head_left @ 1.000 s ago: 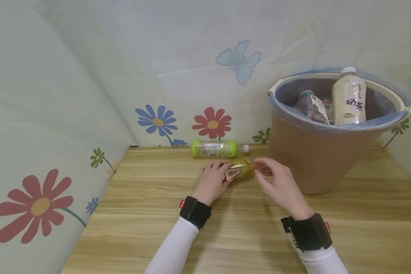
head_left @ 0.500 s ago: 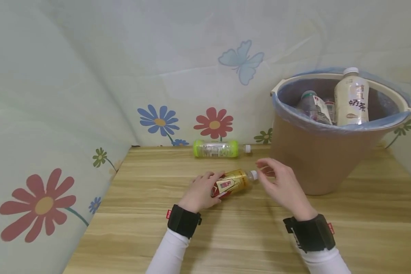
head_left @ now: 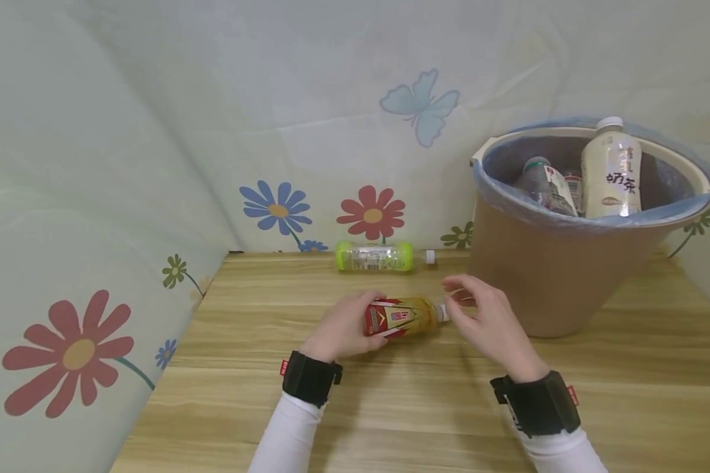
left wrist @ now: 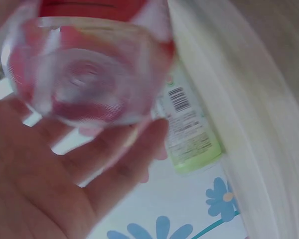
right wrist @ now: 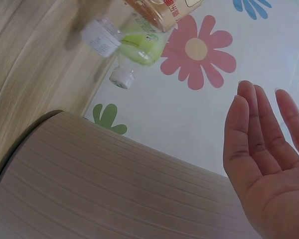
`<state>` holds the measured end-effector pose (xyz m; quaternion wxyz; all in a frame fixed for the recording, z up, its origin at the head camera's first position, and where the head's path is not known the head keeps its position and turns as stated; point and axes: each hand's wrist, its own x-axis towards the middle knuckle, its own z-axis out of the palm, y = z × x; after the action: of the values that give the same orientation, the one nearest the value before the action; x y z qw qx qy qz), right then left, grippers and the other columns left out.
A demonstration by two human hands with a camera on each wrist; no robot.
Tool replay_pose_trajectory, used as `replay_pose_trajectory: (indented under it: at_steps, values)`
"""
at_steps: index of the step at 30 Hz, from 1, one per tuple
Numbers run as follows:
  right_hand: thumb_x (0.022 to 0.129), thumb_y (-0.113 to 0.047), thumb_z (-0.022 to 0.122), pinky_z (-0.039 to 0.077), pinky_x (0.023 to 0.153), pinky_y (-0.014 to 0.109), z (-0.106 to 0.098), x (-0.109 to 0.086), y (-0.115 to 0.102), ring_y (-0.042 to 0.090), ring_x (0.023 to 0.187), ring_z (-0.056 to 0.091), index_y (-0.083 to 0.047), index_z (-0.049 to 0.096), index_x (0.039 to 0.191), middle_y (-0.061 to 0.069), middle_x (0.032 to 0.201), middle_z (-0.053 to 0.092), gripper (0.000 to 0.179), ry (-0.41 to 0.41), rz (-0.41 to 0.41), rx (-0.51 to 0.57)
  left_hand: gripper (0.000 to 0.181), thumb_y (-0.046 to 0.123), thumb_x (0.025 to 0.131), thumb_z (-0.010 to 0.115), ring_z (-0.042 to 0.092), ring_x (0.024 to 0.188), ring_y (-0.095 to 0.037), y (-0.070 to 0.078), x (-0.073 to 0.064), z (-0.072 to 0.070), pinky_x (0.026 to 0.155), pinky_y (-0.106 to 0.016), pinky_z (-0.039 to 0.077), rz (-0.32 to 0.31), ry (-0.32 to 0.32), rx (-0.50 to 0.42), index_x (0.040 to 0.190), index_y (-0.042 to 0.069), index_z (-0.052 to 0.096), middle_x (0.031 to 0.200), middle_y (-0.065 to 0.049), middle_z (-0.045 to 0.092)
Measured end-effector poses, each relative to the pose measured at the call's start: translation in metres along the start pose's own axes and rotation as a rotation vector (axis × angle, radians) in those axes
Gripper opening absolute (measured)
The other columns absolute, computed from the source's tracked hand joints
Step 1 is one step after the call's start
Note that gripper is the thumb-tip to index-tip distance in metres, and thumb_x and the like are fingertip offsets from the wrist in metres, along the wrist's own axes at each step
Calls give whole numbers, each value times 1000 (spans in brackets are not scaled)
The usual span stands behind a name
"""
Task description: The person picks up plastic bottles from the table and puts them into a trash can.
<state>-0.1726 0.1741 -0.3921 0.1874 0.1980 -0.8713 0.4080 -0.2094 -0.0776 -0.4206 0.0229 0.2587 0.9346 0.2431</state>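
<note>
A plastic drink bottle (head_left: 400, 316) with a red and gold label lies on its side above the wooden table, its white cap (head_left: 442, 313) pointing right. My left hand (head_left: 344, 328) grips it at the base end, fingers on the far side and thumb on the near side. The left wrist view shows the clear bottle base (left wrist: 87, 82) close up beside the fingers. My right hand (head_left: 484, 318) hovers just right of the cap with loosely bent fingers and holds nothing. In the right wrist view that hand (right wrist: 269, 154) is apart from the bottle.
Behind lies a clear bottle with a green-edged label (head_left: 374, 257) against the flower-printed backdrop (head_left: 307, 144). A brown bin (head_left: 544, 276) with a blue liner stands at the right, several bottles inside, a milk tea bottle (head_left: 612, 172) sticking up above the rim.
The left hand has drawn the bottle left and toward me, away from the right hand, and it now lies more level. The right hand has hardly moved.
</note>
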Motion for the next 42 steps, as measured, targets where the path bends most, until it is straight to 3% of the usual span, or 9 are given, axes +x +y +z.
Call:
replay_pose_trajectory:
  at_steps: [6, 11, 16, 20, 23, 27, 33, 38, 42]
  values:
    - [87, -1, 58, 55, 76, 45, -2, -1, -2, 25, 88, 63, 0, 62, 110, 13, 103, 65, 23, 24, -10, 25, 65, 40, 75, 77, 58, 99, -12, 4, -3, -12, 81, -28, 54, 75, 75, -128, 130, 21, 47, 119, 4, 58]
    - [88, 0, 59, 55, 77, 45, -6, 0, -7, 24, 89, 62, -2, 63, 111, 12, 104, 66, 24, 46, -11, 50, 66, 50, 79, 70, 58, 93, -12, 7, -3, -16, 74, -26, 55, 105, 195, -213, 132, 20, 45, 116, 4, 59]
    - [87, -1, 60, 55, 78, 46, -8, 0, -12, 24, 90, 62, -3, 63, 112, 11, 105, 66, 24, 60, -27, 63, 63, 54, 82, 65, 59, 87, -14, 12, -5, -20, 68, -25, 55, 97, 259, -331, 132, 22, 46, 111, 2, 60]
    - [85, -3, 64, 54, 80, 46, -6, -1, -16, 24, 93, 61, -4, 62, 114, 10, 107, 65, 29, 58, -89, 42, 60, 56, 84, 61, 56, 94, -15, 17, -6, -22, 75, -29, 56, 58, 312, -338, 131, 21, 49, 114, 1, 60]
    - [82, -9, 69, 52, 83, 46, -3, -1, -20, 23, 100, 58, -6, 60, 117, 8, 110, 63, 37, 51, -160, -46, 60, 57, 85, 59, 55, 98, -16, 22, -6, -22, 82, -32, 54, 17, 340, -350, 129, 18, 51, 117, 0, 60]
    - [77, -25, 76, 50, 89, 45, 6, -1, -25, 22, 109, 53, -8, 56, 124, 6, 117, 59, 53, 0, -223, -150, 60, 59, 86, 56, 56, 101, -19, 28, -5, -19, 85, -35, 53, -42, 348, -389, 126, 16, 52, 119, -3, 60]
    - [71, -42, 80, 53, 82, 39, 17, -3, -29, 19, 106, 51, -12, 48, 134, 5, 123, 53, 77, -124, -235, -182, 60, 60, 88, 52, 60, 87, -20, 34, -5, -17, 67, -30, 56, -101, 310, -473, 126, 13, 52, 106, -4, 60]
    - [66, -40, 83, 53, 78, 39, 22, -4, -26, 18, 98, 54, -14, 42, 139, 4, 118, 55, 87, -174, -226, -201, 56, 57, 90, 50, 64, 79, -19, 36, -5, -17, 62, -31, 57, -99, 262, -545, 124, 13, 53, 103, -4, 58]
    - [67, -34, 84, 53, 79, 39, 23, -4, -22, 18, 97, 56, -12, 41, 139, 4, 119, 56, 87, -173, -205, -186, 52, 50, 92, 52, 65, 82, -20, 36, -4, -18, 64, -34, 58, -82, 230, -634, 129, 13, 50, 110, -7, 57]
